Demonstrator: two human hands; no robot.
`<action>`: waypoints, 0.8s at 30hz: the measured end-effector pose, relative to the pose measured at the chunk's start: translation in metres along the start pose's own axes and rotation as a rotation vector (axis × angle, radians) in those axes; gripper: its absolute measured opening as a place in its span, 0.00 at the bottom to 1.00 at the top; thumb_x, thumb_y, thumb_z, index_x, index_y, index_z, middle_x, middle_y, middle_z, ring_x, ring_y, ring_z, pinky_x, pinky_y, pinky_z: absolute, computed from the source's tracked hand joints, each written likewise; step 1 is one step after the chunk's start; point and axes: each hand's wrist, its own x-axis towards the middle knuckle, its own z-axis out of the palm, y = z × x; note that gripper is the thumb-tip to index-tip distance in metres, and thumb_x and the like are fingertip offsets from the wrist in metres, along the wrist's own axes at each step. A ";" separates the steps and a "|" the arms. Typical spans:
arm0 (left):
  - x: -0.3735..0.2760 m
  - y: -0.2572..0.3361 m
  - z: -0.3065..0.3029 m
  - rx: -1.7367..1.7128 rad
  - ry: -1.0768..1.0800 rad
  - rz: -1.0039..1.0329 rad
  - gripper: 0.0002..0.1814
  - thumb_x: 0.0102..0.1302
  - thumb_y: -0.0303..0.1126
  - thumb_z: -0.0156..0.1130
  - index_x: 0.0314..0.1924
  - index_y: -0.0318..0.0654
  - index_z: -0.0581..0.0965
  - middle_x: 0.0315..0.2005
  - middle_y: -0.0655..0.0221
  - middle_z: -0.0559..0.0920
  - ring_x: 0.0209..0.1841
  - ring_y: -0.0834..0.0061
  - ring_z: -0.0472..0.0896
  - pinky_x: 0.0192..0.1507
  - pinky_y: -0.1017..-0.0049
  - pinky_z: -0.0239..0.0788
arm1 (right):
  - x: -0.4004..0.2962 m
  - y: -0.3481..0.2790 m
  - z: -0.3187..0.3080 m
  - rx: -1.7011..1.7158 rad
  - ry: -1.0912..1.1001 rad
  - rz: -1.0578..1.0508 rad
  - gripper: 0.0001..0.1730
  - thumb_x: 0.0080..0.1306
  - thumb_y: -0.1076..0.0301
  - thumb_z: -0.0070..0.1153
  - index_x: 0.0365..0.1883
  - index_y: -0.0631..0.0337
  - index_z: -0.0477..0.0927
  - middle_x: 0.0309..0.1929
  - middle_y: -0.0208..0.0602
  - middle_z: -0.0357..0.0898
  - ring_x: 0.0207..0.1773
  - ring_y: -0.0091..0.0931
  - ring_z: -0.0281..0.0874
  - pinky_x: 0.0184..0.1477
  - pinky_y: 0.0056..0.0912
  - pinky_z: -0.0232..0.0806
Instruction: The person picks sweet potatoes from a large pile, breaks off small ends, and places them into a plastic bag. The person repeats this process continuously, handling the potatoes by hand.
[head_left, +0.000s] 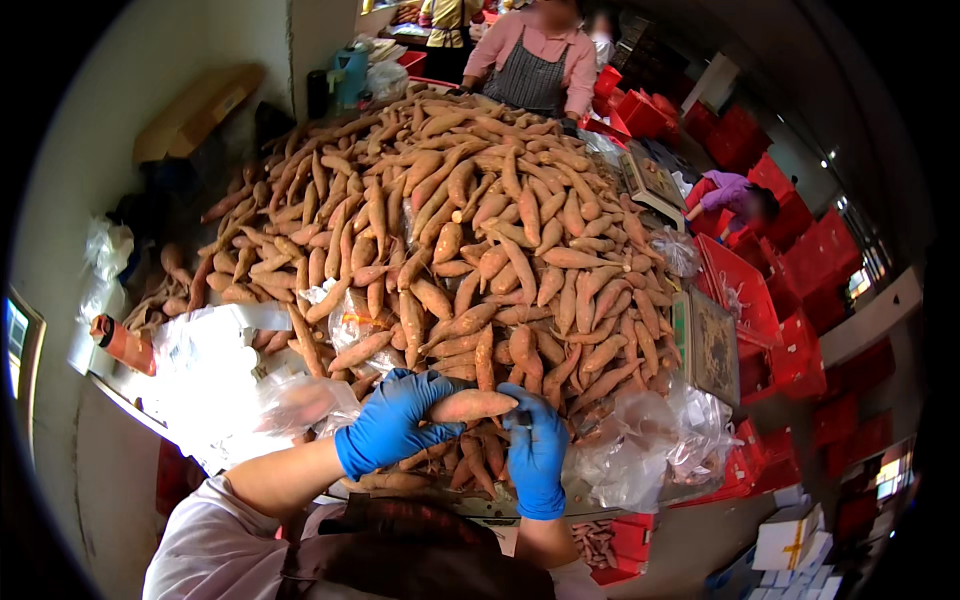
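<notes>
My left hand, in a blue glove, is closed around one end of a sweet potato. My right hand, also blue-gloved, is at the sweet potato's other end, with a small dark object between its fingers; what that object is cannot be told. Beyond and beneath both hands a large heap of sweet potatoes covers the table. Clear plastic bags lie to the right of my right hand, and another clear bag lies left of my left hand.
Digital scales stand along the table's right side, beside red crates. A red crate with small sweet potatoes is below the near edge. An orange-red bottle stands at left. A person in an apron stands across the heap; another person bends at right.
</notes>
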 end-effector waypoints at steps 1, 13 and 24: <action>0.001 0.004 0.003 0.068 0.007 0.019 0.19 0.55 0.42 0.65 0.43 0.39 0.76 0.33 0.57 0.79 0.37 0.52 0.77 0.38 0.63 0.68 | 0.003 -0.002 -0.005 -0.193 -0.050 -0.072 0.14 0.66 0.75 0.46 0.50 0.62 0.75 0.46 0.42 0.79 0.43 0.30 0.77 0.45 0.30 0.69; 0.012 0.029 0.038 -0.632 -0.260 -0.168 0.20 0.55 0.33 0.70 0.48 0.39 0.76 0.40 0.64 0.79 0.42 0.69 0.76 0.48 0.71 0.67 | -0.020 0.071 -0.023 -0.252 -0.069 0.315 0.12 0.63 0.72 0.49 0.44 0.65 0.77 0.29 0.45 0.80 0.30 0.37 0.79 0.31 0.34 0.69; 0.006 0.007 0.076 -0.201 -0.071 0.091 0.34 0.58 0.33 0.64 0.66 0.52 0.66 0.69 0.56 0.55 0.71 0.57 0.53 0.70 0.64 0.41 | -0.023 0.042 -0.006 1.466 0.004 0.865 0.22 0.61 0.67 0.60 0.52 0.61 0.72 0.42 0.29 0.75 0.40 0.20 0.73 0.43 0.23 0.70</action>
